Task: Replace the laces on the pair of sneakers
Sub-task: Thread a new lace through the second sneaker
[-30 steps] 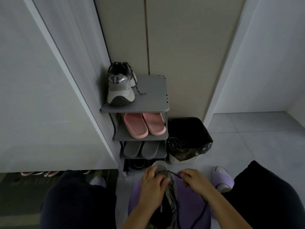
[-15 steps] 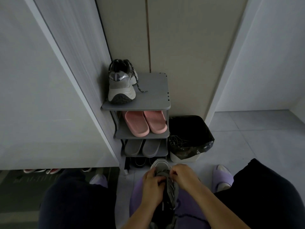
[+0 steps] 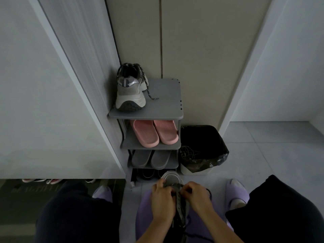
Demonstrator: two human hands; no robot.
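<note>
In the person's lap, low in the view, the left hand [image 3: 162, 200] curls round the side of a grey sneaker [image 3: 171, 177], steadying it toe-away. The right hand [image 3: 196, 195] pinches the dark lace [image 3: 182, 215] near the toe-end eyelets, probably to thread it, though the dim light hides which eyelet. Beyond, the one other sneaker [image 3: 130, 92] of the pair stands heel-out on top of a grey shoe rack [image 3: 164, 104], laced and seemingly parked out of the way. Below sit two pink slippers [image 3: 154, 132] and two grey slippers [image 3: 150, 157]. Just beside the rack, one black-lined bin [image 3: 215, 142] holds a tangle of cord [image 3: 189, 153], likely discarded laces.
</note>
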